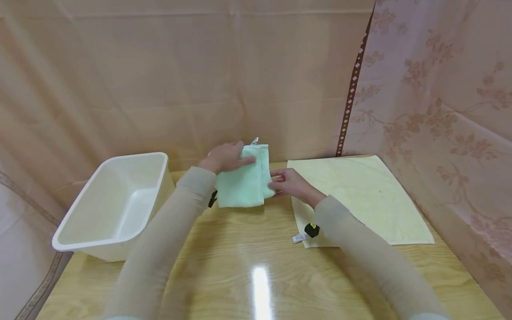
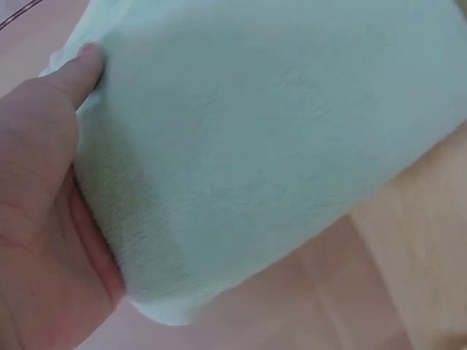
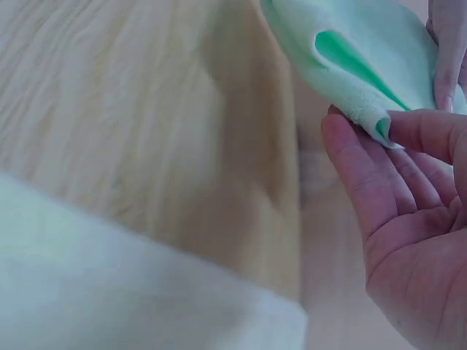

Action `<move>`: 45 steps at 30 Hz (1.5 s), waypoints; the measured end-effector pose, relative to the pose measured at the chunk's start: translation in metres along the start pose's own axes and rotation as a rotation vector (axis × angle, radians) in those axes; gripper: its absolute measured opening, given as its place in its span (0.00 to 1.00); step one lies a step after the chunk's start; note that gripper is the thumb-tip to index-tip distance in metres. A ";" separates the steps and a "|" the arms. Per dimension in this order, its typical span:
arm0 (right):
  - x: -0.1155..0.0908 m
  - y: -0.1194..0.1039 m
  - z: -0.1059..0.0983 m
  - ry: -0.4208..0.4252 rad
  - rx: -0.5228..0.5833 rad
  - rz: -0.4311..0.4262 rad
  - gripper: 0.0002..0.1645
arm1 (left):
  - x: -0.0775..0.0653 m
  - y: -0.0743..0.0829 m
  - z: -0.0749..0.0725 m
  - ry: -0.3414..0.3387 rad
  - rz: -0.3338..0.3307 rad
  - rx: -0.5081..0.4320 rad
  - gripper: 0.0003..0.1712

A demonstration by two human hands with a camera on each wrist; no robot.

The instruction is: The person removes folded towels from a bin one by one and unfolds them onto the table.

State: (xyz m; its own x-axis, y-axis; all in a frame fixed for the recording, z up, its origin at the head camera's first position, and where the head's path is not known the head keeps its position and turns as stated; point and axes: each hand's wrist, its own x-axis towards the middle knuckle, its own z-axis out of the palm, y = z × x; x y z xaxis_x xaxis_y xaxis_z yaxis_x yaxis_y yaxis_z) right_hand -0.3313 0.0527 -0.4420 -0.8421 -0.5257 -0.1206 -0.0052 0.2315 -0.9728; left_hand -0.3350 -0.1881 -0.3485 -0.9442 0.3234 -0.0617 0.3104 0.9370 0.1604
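A folded mint-green towel (image 1: pixel 240 191) is held up over the table near its back edge. The left hand (image 1: pixel 228 158) grips its upper left part, thumb across the front face and the other fingers behind it. At the towel's right side the right hand (image 1: pixel 294 183) pinches a folded edge between thumb and fingers. Seen from the right wrist, the towel's layers (image 3: pixel 350 80) open into a loop at that edge. A white tag (image 1: pixel 254 141) sticks up from the towel's top. In the left wrist view the mint towel (image 2: pixel 248 146) fills most of the picture.
A white plastic basin (image 1: pixel 160 178) stands at the left of the wooden table (image 1: pixel 224 262). On the right a pale yellow towel (image 1: pixel 360 195) lies spread flat, its label (image 1: pixel 301 238) at the near left corner. Curtains (image 1: pixel 200 80) hang behind and at both sides.
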 end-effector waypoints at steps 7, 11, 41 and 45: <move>0.006 0.024 -0.007 0.088 0.082 0.110 0.31 | 0.030 0.004 0.043 0.149 0.011 0.165 0.36; 0.010 0.028 -0.010 0.141 0.067 0.095 0.32 | 0.046 0.003 0.058 0.230 0.018 0.217 0.37; 0.005 0.035 -0.023 0.274 -0.673 -0.228 0.28 | 0.055 0.018 0.110 0.191 0.047 0.189 0.38; 0.008 0.036 -0.026 0.214 -0.881 -0.325 0.25 | 0.033 0.028 0.121 0.042 0.140 0.106 0.43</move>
State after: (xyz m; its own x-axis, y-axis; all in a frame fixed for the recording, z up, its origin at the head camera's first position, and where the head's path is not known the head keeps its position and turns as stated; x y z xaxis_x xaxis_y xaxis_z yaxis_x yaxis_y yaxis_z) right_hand -0.3522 0.0786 -0.4723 -0.8081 -0.5324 0.2523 -0.5855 0.6785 -0.4437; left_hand -0.3447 -0.1354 -0.4649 -0.8942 0.4477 -0.0047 0.4467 0.8927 0.0592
